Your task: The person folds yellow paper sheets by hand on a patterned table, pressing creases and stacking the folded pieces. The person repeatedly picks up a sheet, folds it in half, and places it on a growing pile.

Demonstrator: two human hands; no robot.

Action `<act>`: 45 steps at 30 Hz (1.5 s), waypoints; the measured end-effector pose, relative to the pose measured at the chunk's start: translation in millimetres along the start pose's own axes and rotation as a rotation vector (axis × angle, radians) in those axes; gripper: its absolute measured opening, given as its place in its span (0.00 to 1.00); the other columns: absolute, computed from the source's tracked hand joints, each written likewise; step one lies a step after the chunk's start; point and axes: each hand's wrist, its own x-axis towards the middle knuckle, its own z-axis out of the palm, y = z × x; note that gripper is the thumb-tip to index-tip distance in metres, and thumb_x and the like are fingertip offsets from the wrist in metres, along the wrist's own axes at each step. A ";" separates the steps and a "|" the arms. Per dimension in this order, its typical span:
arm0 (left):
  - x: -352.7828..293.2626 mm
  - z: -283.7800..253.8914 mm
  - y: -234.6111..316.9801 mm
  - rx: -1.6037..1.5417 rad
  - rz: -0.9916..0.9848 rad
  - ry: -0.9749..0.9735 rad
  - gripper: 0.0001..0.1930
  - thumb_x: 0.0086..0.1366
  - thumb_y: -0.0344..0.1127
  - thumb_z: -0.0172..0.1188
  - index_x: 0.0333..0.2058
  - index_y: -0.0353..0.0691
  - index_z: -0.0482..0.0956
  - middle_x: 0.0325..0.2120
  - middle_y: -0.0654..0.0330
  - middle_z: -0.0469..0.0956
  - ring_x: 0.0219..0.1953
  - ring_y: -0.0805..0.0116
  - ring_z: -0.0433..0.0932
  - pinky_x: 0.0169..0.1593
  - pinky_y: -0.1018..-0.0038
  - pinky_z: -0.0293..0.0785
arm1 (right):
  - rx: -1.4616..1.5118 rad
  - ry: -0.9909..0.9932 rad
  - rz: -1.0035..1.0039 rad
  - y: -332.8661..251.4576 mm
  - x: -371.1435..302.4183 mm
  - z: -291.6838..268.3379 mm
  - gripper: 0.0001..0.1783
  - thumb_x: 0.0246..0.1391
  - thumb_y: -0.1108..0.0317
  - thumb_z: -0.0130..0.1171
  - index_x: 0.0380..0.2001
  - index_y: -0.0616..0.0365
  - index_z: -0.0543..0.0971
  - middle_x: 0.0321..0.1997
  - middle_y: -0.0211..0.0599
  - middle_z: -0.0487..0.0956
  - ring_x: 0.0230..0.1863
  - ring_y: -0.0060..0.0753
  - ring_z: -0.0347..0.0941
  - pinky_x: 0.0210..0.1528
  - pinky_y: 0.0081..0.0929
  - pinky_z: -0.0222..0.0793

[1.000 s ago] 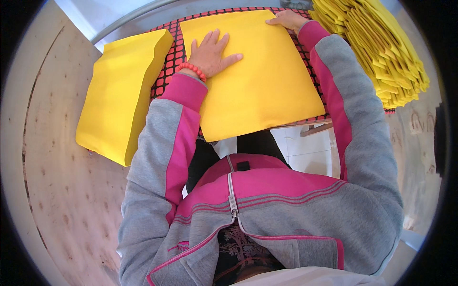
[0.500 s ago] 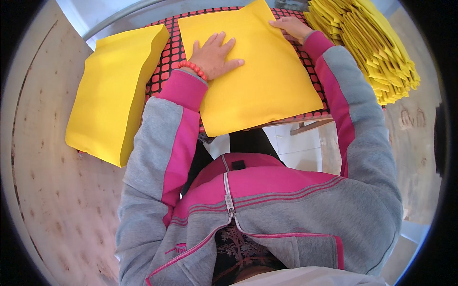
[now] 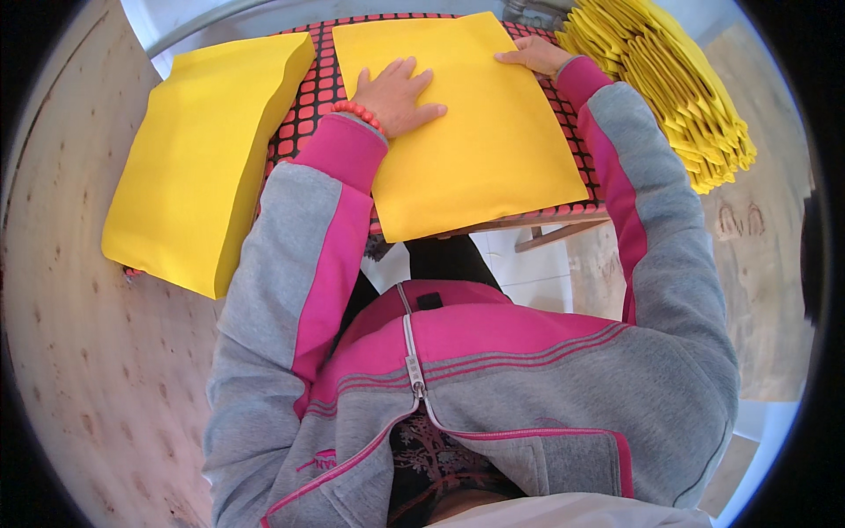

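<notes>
A yellow felt-like piece [image 3: 480, 167] lies on a table [image 3: 295, 119] with a red-and-black block pattern. My left hand [image 3: 396, 99], a red beaded bracelet at its wrist, rests on the piece's left part. Its palm is down, its fingers are spread, and it holds nothing. At the piece's upper right edge, my right hand [image 3: 535, 56] is closed on the border, thumb on top. The other fingertips there are partly hidden. To the left of my left arm lies a thick stack of flat yellow pieces [image 3: 198, 150] with an even side.
A tall pile of folded yellow pieces [image 3: 678, 97] stands at the far right, beside my right forearm. Pale wooden boards [image 3: 97, 352] flank the left side, with another wooden surface [image 3: 766, 290] at the right. A curved grey rail [image 3: 207, 25] runs behind the table.
The upper right corner of the yellow piece, raised and bent before, now lies flatter. My right hand has moved slightly down along the edge. The left hand stays on the piece.
</notes>
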 end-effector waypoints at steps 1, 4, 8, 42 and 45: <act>-0.6 -0.5 0.6 0.004 -0.005 -0.005 0.38 0.68 0.66 0.52 0.68 0.47 0.67 0.70 0.49 0.61 0.73 0.50 0.57 0.68 0.31 0.52 | -0.025 0.042 0.011 -6.6 -5.4 5.7 0.18 0.60 0.53 0.65 0.28 0.57 0.80 0.24 0.31 0.80 0.21 0.27 0.77 0.19 0.29 0.66; -2.3 -2.5 2.7 0.013 -0.006 0.006 0.37 0.67 0.65 0.54 0.67 0.48 0.69 0.67 0.49 0.64 0.70 0.50 0.62 0.67 0.36 0.58 | -1.026 0.419 -0.661 -32.0 -25.1 27.6 0.10 0.58 0.63 0.63 0.39 0.56 0.80 0.35 0.32 0.83 0.34 0.37 0.82 0.34 0.32 0.77; -5.4 -4.0 6.3 0.028 0.051 0.013 0.35 0.66 0.64 0.56 0.65 0.49 0.72 0.64 0.49 0.67 0.67 0.50 0.66 0.64 0.42 0.64 | -1.382 0.409 -0.753 -52.9 -42.1 61.2 0.08 0.56 0.63 0.60 0.36 0.54 0.78 0.36 0.41 0.80 0.39 0.44 0.82 0.39 0.34 0.78; -4.0 -8.8 -0.6 -0.008 0.047 0.010 0.32 0.64 0.62 0.58 0.58 0.44 0.77 0.54 0.52 0.75 0.58 0.50 0.75 0.60 0.49 0.68 | -0.104 -0.088 0.175 12.9 -47.7 -31.3 0.13 0.63 0.55 0.64 0.41 0.51 0.80 0.38 0.26 0.83 0.36 0.23 0.80 0.34 0.28 0.75; -5.4 -7.5 0.8 -0.007 0.084 0.073 0.32 0.64 0.62 0.58 0.57 0.44 0.78 0.53 0.52 0.75 0.57 0.50 0.75 0.60 0.49 0.68 | -0.817 0.199 -0.388 -0.8 -60.5 -13.4 0.08 0.60 0.62 0.61 0.37 0.53 0.79 0.37 0.32 0.82 0.36 0.34 0.81 0.33 0.34 0.76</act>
